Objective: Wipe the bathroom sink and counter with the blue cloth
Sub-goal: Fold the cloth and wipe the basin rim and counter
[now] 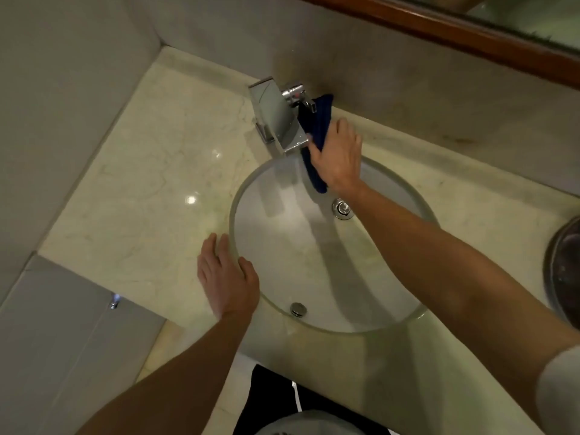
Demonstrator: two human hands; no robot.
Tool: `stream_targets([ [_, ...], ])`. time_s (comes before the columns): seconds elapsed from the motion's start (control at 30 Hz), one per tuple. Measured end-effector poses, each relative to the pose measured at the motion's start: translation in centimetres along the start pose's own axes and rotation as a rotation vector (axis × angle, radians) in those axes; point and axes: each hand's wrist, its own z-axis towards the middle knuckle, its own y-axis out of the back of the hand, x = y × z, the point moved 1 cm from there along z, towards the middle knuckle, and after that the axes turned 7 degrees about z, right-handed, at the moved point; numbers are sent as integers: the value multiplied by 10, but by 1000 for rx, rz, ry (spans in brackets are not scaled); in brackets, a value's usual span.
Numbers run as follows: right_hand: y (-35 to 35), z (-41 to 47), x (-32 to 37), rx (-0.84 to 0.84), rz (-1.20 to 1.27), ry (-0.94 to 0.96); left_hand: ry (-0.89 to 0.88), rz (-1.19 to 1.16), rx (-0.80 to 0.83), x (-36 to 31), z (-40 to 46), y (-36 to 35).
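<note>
A round glass sink (266, 246) is set into a pale marble counter (150, 183). The dark blue cloth (317, 120) lies against the right side of the chrome faucet (276, 117), running from the back wall down over the sink's far rim. My right hand (337, 155) presses flat on the cloth beside the faucet, covering its middle. My left hand (226, 274) rests palm-down on the counter at the sink's left rim, fingers spread, holding nothing. The drain (342, 208) shows in the bowl.
A wall closes off the counter's left side, and a backsplash with a wood-framed mirror (470, 32) runs behind. A dark round metal bowl (565, 268) sits at the right edge. An overflow fitting (298, 309) sits near the sink's front rim.
</note>
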Motion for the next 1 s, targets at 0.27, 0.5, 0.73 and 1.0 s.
stream_targets([
  [0.27,81,-17,-127,142,100,-376,-22,-3,-10,1,0,1],
  [0.5,140,-8,-108,43,-111,220,-31,-18,-41,1,1,1],
  [0.73,105,-15,-129,391,-335,512,-52,-14,-87,2,0,-3],
  [1.0,136,-97,-187,356,-351,251,-82,-44,-119,6,0,-6],
])
